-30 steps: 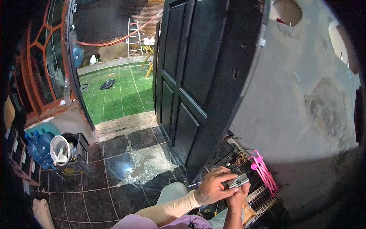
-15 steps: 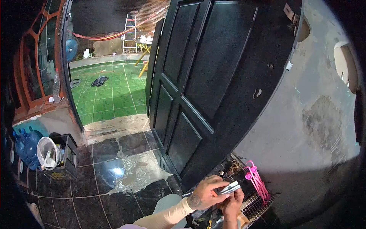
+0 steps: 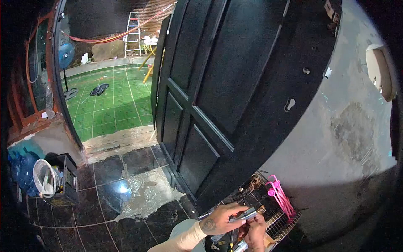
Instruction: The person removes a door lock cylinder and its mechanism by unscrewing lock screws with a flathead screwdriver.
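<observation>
A short, silver, cylinder-like metal piece is held between my two hands, low in the view. My left hand, reaching in from a pale sleeve, grips it with thumb and fingers from the left. Curled fingers of my right hand press against its underside and near end. Its exact kind does not show. Below the hands lie a yellow-handled tool and another shiny metal part. Just beyond the hands stands a black panelled door with a keyhole-shaped cutout near its edge.
A pink rack and a wire basket stand right of my hands by the grey wall. To the left, a black crate carries a white bucket. Beyond the doorway are green tiles and a ladder.
The metal piece has turned in my hands and sits slightly lower and left. An orange bit beside my left fingers no longer shows. The camera has swung slightly right.
</observation>
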`<state>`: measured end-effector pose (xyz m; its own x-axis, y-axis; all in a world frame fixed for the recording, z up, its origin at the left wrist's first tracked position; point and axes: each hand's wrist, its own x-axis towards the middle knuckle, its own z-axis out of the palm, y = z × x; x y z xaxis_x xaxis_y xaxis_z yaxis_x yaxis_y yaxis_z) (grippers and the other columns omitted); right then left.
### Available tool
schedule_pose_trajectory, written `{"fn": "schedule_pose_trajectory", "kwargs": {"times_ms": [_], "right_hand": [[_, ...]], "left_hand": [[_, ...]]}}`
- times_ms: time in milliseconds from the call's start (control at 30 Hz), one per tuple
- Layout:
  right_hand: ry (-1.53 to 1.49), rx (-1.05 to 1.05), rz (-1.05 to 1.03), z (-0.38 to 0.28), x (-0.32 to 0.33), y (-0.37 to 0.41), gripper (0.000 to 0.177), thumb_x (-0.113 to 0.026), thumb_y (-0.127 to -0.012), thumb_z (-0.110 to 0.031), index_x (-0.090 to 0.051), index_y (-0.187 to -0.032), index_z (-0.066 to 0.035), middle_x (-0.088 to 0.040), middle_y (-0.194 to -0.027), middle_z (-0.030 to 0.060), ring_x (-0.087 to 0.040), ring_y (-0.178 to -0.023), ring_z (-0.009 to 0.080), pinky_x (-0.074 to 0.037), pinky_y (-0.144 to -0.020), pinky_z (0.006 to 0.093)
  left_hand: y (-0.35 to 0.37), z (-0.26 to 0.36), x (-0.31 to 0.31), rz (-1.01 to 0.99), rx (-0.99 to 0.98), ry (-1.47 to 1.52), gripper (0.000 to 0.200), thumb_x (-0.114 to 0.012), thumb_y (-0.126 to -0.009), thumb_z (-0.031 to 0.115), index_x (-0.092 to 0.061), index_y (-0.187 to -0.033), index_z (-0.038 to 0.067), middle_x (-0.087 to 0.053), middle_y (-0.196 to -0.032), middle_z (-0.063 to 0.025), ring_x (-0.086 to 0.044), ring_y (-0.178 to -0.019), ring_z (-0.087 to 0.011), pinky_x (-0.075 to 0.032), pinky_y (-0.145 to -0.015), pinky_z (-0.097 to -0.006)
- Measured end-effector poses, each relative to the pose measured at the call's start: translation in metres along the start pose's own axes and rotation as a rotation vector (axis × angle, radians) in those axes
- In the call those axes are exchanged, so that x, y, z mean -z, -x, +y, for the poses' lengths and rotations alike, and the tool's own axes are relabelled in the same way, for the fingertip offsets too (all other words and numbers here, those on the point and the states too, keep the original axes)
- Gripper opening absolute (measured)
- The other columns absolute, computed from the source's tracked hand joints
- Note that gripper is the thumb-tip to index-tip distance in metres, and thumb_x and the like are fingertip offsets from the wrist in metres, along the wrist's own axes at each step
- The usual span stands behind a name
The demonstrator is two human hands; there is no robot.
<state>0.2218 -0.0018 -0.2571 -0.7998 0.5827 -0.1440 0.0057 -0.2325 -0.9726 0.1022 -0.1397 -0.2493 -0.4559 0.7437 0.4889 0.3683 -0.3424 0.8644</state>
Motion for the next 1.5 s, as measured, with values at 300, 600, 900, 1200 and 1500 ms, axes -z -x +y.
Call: {"fn": "schedule_pose_trajectory", "kwargs": {"times_ms": [300,600,900,1200,1500], "right_hand": [[0.178,0.296,0.187,0.03,0.027,-0.001,0.024,-0.049,-0.103,-0.014,-0.063,-0.095,0.003,-0.057,-0.075,-0.0032,-0.044,-0.062,0.0027,-0.036,-0.054,0.0209],[-0.358,0.525,0.159,-0.054,0.092,0.011,0.016,-0.059,-0.08,-0.007,-0.051,-0.094,-0.005,-0.051,-0.074,0.0035,-0.056,-0.067,0.0163,-0.048,-0.063,0.0297],[-0.797,0.881,0.048,-0.091,0.126,0.024,0.021,-0.054,-0.081,0.006,-0.039,-0.086,-0.008,-0.036,-0.085,0.004,-0.041,-0.079,0.0156,-0.042,-0.075,0.03],[-0.835,0.857,0.02,-0.091,0.136,0.007,0.02,-0.053,-0.078,0.005,-0.039,-0.085,-0.008,-0.037,-0.084,0.0041,-0.042,-0.078,0.0162,-0.043,-0.073,0.0305],[-0.835,0.855,0.078,-0.087,0.153,0.001,0.018,-0.052,-0.077,0.004,-0.04,-0.085,-0.007,-0.037,-0.084,0.004,-0.043,-0.078,0.016,-0.044,-0.074,0.0307]], "left_hand": [[-0.007,-0.022,-0.034,-0.085,0.202,0.033,0.045,-0.072,-0.089,0.02,-0.06,-0.126,-0.003,-0.069,-0.103,-0.0152,-0.069,-0.088,-0.0193,-0.053,-0.076,-0.0298],[-0.029,-0.008,-0.035,0.224,0.249,1.051,0.031,-0.058,-0.091,0.015,-0.061,-0.117,-0.001,-0.07,-0.108,-0.0153,-0.064,-0.11,-0.036,-0.048,-0.096,-0.0527],[-0.025,0.003,-0.035,0.299,0.266,1.225,0.037,-0.056,-0.093,0.02,-0.058,-0.119,-0.007,-0.07,-0.104,-0.0176,-0.06,-0.116,-0.0358,-0.048,-0.101,-0.0499],[-0.027,0.01,-0.056,0.388,0.221,1.075,0.028,-0.056,-0.093,0.018,-0.063,-0.114,0.0,-0.071,-0.103,-0.0147,-0.06,-0.116,-0.0339,-0.048,-0.097,-0.0491],[-0.037,0.012,-0.079,0.357,0.183,0.989,0.028,-0.055,-0.093,0.014,-0.06,-0.117,-0.001,-0.072,-0.1,-0.0154,-0.06,-0.115,-0.034,-0.047,-0.095,-0.0486]]}}
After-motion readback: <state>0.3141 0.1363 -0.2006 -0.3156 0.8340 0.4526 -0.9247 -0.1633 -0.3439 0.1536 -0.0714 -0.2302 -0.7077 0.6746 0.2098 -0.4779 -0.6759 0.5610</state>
